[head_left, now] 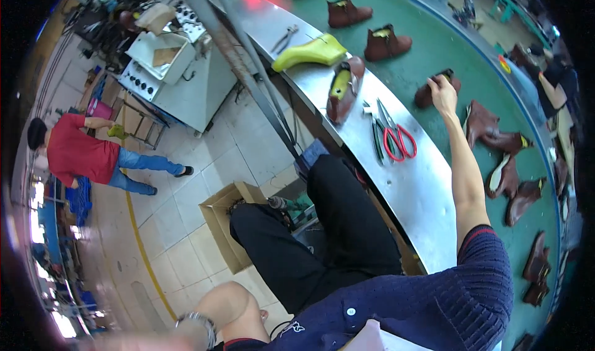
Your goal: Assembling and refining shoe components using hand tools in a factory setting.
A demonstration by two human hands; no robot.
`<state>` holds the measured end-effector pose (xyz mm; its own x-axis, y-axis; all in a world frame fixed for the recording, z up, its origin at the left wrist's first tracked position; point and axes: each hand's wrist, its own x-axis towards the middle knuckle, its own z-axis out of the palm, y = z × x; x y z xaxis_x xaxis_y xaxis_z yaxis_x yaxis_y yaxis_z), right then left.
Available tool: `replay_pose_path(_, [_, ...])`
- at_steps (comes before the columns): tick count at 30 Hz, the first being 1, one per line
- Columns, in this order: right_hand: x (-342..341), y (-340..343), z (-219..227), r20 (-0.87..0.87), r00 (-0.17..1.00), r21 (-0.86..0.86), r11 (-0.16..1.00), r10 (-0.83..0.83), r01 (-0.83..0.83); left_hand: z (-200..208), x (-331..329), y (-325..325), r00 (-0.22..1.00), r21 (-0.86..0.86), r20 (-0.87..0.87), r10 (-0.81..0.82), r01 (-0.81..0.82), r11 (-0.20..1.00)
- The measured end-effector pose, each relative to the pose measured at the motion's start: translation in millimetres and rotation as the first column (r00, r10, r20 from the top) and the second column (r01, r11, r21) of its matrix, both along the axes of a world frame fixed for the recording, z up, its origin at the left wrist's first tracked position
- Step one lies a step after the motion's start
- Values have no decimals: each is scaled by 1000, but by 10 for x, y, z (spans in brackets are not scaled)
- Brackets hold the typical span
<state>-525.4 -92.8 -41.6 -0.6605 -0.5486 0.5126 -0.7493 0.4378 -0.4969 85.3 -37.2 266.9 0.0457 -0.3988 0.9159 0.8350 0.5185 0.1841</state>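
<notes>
Nearest, at the lower left, the left hand (145,343) is a blur beyond its metal wristband (203,326); I cannot tell whether it is wide or narrow, or holding anything; to the right, the metal desk (415,208) carries red-handled scissors (401,145), with a brown shoe (338,106) around a yellow-green form (340,84) farther along. Past the desk's far edge, the right hand (442,96) has its fingers narrowed on the upper part of a brown boot (424,96); the boot probably handles as fairly light, supple above and stiffer at the sole, smooth enough to slip from a loose pinch but hardly fragile; the ankle opening or heel looks the best place to take hold; whether anything inside adds weight, I cannot tell. The boot is directly under the right hand, on or just above the green belt (403,81), and well apart from the left hand; farther off, to its left, stand two other boots (385,43).
</notes>
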Motion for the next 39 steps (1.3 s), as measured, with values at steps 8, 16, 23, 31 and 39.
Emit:
replay_pose_path(8, [1132, 802, 1898, 367, 801, -458, 841, 473, -287, -1330, -852, -414, 519, 298, 855, -18, -463, 835])
replay_pose_path(16, [2851, 653, 1971, 685, 76, -488, 534, 725, -690, -2147, -1023, -179, 416, 443, 794, -444, 105, 890])
replay_pose_path(23, [3673, 464, 920, 761, -176, -482, 362, 624, -798, -3135, -358, 433, 546, 670, 674, -497, -169, 723])
replay_pose_path(31, [3893, 617, 639, 823, -201, -471, 442, 531, -763, -3390, -195, 680, 625, 801, 545, -559, -191, 567])
replay_pose_path(39, [3901, 1242, 582, 558, 255, -140, 393, 789, -909, -2883, -343, 523, 845, 951, 303, -441, -243, 189])
